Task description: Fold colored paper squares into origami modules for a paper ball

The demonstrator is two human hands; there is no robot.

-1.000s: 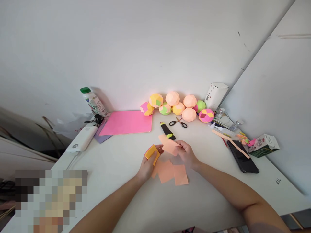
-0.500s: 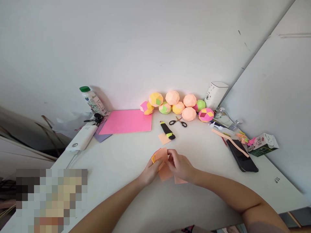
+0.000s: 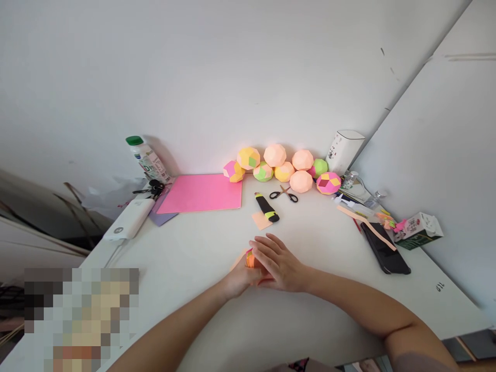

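Print on the green-capped bottle (image 3: pixel 145 157) and on the small carton (image 3: pixel 418 230) was too small to read. Folded paper piece (image 3: pixel 250 258), orange with yellow and pink, sat at the front-centre of the bench (image 3: pixel 194 248), showing at the left edge of the right hand (image 3: pixel 281 266). That hand lay flat over it, fingers extended. Left hand (image 3: pixel 234 279) met it from beneath, its fingers hidden; could not tell its grip.

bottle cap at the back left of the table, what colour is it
Green. The bottle cap shows best in the head view.
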